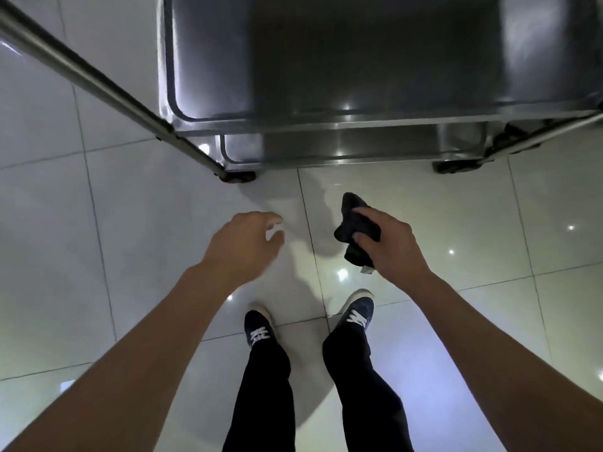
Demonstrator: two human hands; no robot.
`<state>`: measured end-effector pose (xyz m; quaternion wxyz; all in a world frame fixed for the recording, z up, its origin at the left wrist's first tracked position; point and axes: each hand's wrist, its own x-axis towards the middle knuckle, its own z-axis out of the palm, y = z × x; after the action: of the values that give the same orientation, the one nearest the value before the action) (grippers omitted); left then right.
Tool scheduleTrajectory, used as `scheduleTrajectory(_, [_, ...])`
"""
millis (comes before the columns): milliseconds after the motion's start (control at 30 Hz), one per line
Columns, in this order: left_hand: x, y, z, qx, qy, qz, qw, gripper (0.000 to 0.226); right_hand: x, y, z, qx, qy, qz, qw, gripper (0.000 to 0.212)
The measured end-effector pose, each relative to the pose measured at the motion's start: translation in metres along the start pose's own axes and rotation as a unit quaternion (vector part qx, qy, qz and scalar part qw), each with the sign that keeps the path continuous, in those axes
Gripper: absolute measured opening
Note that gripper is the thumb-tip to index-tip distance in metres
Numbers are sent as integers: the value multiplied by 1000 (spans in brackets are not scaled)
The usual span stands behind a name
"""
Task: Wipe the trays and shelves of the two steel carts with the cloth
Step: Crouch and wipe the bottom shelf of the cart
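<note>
A steel cart stands in front of me, seen from above. Its upper tray (375, 122) fills the top of the view, and the rim of a lower shelf (326, 159) shows beneath it. My right hand (388, 243) hangs over the floor short of the cart, shut on a crumpled dark cloth (354, 223). At the same height, my left hand (244, 243) is empty, its fingers loosely curled and apart. Neither hand touches the cart.
A steel upright (107, 89) slants from the top left down to a black caster (238, 176). Another caster (455, 166) sits at the right. Glossy pale floor tiles (130, 223) surround the cart. My two feet in dark sneakers (261, 327) stand below my hands.
</note>
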<state>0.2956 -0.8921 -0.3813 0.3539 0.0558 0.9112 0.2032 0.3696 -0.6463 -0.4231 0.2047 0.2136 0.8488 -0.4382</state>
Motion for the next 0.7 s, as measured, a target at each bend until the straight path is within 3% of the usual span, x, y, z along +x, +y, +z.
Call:
scheduleTrajectory(267, [64, -97, 45, 87, 16, 32, 996, 48, 69, 18, 86, 4, 57, -45, 997, 46])
scheduleTrajectory(433, [117, -143, 87, 104, 86, 46, 990, 56, 129, 51, 139, 14, 87, -75, 993, 46])
scheduleTrajectory(567, [168, -164, 105, 96, 128, 51, 986, 61, 181, 67, 168, 7, 68, -101, 992, 47])
scheduleTrajectory(700, [222, -174, 115, 104, 169, 66, 978, 54, 243, 70, 185, -57, 69, -189, 978, 46])
